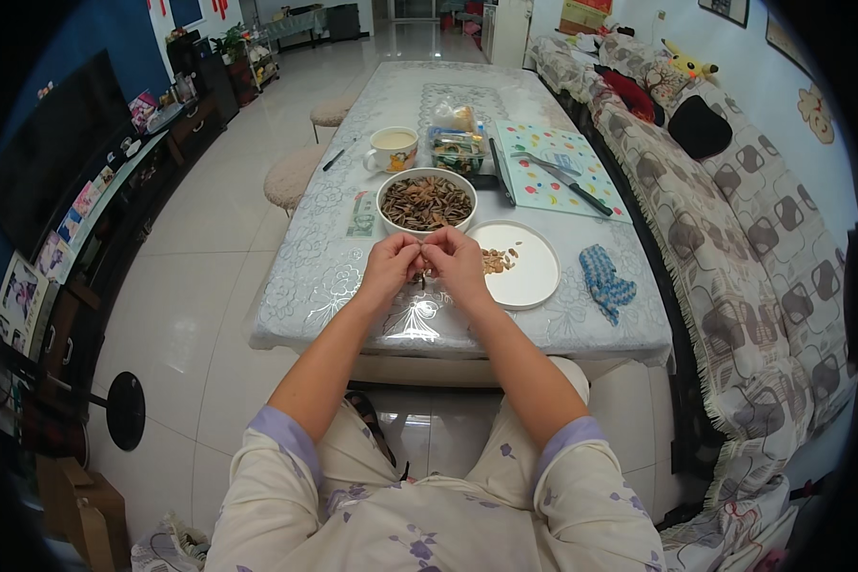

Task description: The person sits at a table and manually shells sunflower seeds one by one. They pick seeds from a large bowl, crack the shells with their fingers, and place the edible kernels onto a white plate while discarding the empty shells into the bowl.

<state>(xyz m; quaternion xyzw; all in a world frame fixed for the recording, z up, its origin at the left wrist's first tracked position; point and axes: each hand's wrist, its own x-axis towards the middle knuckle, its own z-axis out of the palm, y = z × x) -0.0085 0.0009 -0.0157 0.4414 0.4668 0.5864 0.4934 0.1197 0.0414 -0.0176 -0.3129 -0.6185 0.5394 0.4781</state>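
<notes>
My left hand [390,266] and my right hand [455,264] meet fingertip to fingertip over the near part of the table. Thumbs and forefingers pinch a small seed between them, mostly hidden by the fingers. Just beyond them stands a white bowl [382,207] heaped with dark brown seeds in shells [429,204], probably sunflower seeds. A flat white round plate [525,282] lies beside my right hand, which covers part of its left edge. Pale shelled kernels [497,260] are gathered on the plate's left side. A few dark bits lie beneath my hands.
Behind the bowl are a mug [393,149] of pale drink and a clear plastic food box [457,150]. A black-handled knife [572,187] rests on a patterned cutting board [558,168]. A banknote [361,214] lies left, a blue knitted cloth [606,283] right. A sofa [729,250] flanks the table.
</notes>
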